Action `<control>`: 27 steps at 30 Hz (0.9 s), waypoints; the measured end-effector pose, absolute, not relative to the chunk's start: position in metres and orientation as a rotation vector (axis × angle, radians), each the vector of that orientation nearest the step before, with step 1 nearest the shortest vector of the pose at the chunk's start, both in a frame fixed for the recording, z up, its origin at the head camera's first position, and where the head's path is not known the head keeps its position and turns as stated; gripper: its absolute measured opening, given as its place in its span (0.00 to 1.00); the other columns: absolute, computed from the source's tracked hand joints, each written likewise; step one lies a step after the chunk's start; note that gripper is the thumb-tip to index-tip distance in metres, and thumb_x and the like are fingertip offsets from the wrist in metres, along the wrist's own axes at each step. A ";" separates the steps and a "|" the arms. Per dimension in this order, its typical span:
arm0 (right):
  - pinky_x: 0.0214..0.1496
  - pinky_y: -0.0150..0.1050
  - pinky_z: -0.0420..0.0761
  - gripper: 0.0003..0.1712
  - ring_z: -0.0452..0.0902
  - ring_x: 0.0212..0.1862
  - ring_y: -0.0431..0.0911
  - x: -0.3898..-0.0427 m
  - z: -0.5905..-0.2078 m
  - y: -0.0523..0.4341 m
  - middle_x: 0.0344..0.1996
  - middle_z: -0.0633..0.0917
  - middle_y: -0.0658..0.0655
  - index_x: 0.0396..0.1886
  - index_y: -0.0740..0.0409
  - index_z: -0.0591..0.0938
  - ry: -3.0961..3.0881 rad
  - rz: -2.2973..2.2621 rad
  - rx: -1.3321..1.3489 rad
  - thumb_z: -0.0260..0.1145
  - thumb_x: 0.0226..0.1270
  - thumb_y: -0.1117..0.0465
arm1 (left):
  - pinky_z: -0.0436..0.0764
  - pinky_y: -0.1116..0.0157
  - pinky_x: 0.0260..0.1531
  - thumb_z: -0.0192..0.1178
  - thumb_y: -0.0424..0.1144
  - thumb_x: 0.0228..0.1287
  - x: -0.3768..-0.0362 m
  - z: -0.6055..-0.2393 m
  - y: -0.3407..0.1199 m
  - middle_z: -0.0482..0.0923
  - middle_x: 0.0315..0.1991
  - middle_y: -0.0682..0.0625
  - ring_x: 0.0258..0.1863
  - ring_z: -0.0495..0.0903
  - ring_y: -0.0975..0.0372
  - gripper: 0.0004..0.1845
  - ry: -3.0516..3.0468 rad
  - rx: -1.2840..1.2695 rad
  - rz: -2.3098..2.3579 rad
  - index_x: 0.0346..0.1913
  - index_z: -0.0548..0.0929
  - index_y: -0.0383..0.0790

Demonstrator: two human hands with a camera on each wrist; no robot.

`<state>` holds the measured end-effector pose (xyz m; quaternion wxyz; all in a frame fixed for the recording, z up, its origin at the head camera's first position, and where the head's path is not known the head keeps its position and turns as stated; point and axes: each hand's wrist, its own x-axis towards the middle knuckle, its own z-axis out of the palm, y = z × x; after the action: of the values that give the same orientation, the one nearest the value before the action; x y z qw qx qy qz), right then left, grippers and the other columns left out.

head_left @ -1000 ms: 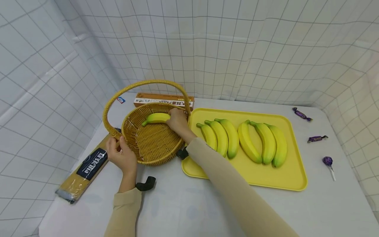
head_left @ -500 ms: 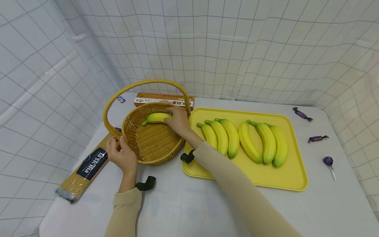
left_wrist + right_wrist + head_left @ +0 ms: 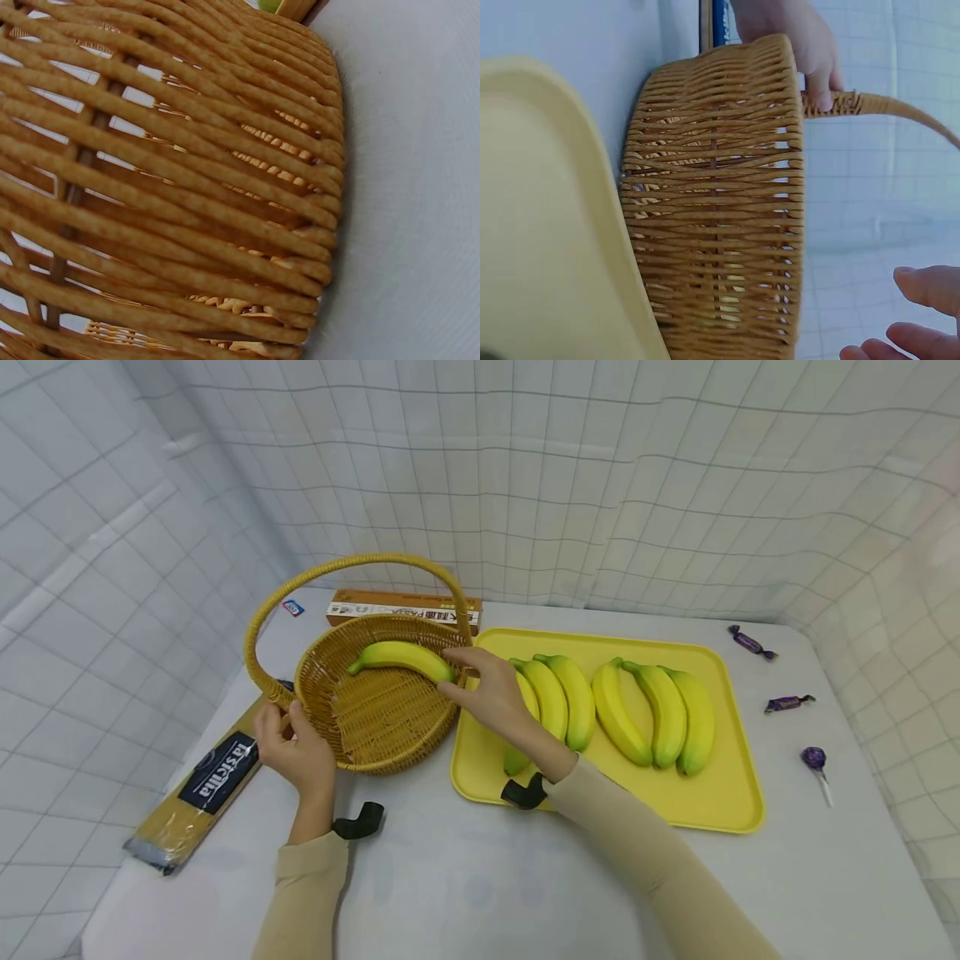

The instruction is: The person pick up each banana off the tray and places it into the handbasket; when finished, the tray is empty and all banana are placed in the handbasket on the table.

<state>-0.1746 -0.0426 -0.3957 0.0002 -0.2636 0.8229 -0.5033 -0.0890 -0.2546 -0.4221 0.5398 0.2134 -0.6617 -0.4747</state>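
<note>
A wicker basket (image 3: pixel 382 718) with a tall arched handle (image 3: pixel 360 562) stands on the table. One yellow-green banana (image 3: pixel 405 656) lies inside it, near the back wall. My left hand (image 3: pixel 296 752) grips the foot of the handle at the basket's left rim; the right wrist view also has that left hand (image 3: pixel 791 30) there. Woven basket wall (image 3: pixel 172 165) fills most of the left wrist view. Beside the basket's right rim, my right hand (image 3: pixel 491 689) holds nothing, thumb and fingers spread apart. Several bananas (image 3: pixel 663 710) lie in two groups on a yellow tray (image 3: pixel 712 810).
A pasta pack (image 3: pixel 198 793) lies at the basket's left, and a pasta box (image 3: pixel 405 603) behind it. Two purple wrapped candies (image 3: pixel 752 643) and a lollipop (image 3: pixel 814 760) lie right of the tray. White gridded cloth (image 3: pixel 540 485) encloses the table.
My right hand has let go of the banana in the basket and moved out to the right, over the tray's edge. The left hand keeps its grip. The head view has shifted slightly.
</note>
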 end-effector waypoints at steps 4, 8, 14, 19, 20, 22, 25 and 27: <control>0.61 0.43 0.78 0.28 0.78 0.59 0.51 -0.164 -0.393 -0.015 0.59 0.81 0.58 0.62 0.59 0.78 2.556 -1.647 -0.776 0.71 0.61 0.60 | 0.70 0.75 0.39 0.54 0.29 0.69 -0.092 -0.428 -0.258 0.69 0.37 0.66 0.38 0.70 0.75 0.11 -1.578 0.538 -1.125 0.40 0.78 0.19; 0.61 0.45 0.78 0.28 0.78 0.59 0.51 -0.159 -0.394 0.013 0.58 0.81 0.60 0.61 0.60 0.79 2.570 -1.727 -0.754 0.72 0.60 0.62 | 0.72 0.75 0.41 0.54 0.31 0.70 -0.094 -0.433 -0.262 0.69 0.38 0.69 0.40 0.71 0.75 0.12 -1.594 0.563 -1.110 0.46 0.81 0.23; 0.60 0.44 0.78 0.28 0.78 0.59 0.52 -0.159 -0.395 0.056 0.58 0.81 0.60 0.60 0.62 0.79 2.645 -1.823 -0.712 0.72 0.59 0.64 | 0.72 0.75 0.41 0.55 0.30 0.69 -0.091 -0.425 -0.258 0.71 0.38 0.68 0.41 0.73 0.73 0.11 -1.588 0.552 -1.116 0.48 0.83 0.28; 0.60 0.45 0.77 0.28 0.77 0.59 0.52 -0.159 -0.397 0.093 0.57 0.81 0.61 0.60 0.61 0.79 2.720 -1.878 -0.606 0.73 0.58 0.65 | 0.72 0.76 0.41 0.54 0.30 0.69 -0.088 -0.418 -0.253 0.70 0.37 0.68 0.41 0.73 0.71 0.10 -1.595 0.540 -1.116 0.47 0.82 0.28; 0.60 0.45 0.77 0.28 0.77 0.59 0.53 -0.159 -0.397 0.100 0.57 0.81 0.61 0.60 0.61 0.80 2.743 -1.880 -0.584 0.73 0.58 0.65 | 0.72 0.76 0.41 0.54 0.30 0.69 -0.088 -0.418 -0.253 0.70 0.37 0.68 0.42 0.72 0.71 0.10 -1.598 0.544 -1.117 0.47 0.82 0.28; 0.60 0.44 0.77 0.27 0.77 0.58 0.53 -0.158 -0.398 0.115 0.57 0.81 0.62 0.60 0.61 0.80 2.786 -1.882 -0.528 0.72 0.59 0.66 | 0.72 0.76 0.41 0.54 0.30 0.69 -0.088 -0.418 -0.252 0.69 0.37 0.68 0.41 0.72 0.71 0.10 -1.605 0.552 -1.118 0.46 0.82 0.28; 0.59 0.41 0.77 0.27 0.78 0.57 0.51 -0.157 -0.400 0.137 0.56 0.82 0.61 0.60 0.61 0.80 2.844 -1.876 -0.431 0.72 0.59 0.66 | 0.71 0.76 0.41 0.54 0.31 0.70 -0.088 -0.419 -0.251 0.69 0.37 0.68 0.41 0.72 0.70 0.10 -1.613 0.554 -1.125 0.47 0.82 0.29; 0.59 0.37 0.78 0.27 0.78 0.56 0.46 -0.155 -0.401 0.151 0.56 0.82 0.61 0.60 0.61 0.79 2.884 -1.864 -0.357 0.72 0.59 0.66 | 0.71 0.76 0.41 0.53 0.31 0.70 -0.088 -0.419 -0.250 0.69 0.37 0.68 0.41 0.72 0.70 0.11 -1.615 0.549 -1.131 0.48 0.82 0.30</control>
<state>-0.1555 0.1512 -0.4006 -0.1548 -0.1020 0.8254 -0.5333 -0.0880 -0.2500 -0.4191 0.5205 0.2291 -0.6738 -0.4718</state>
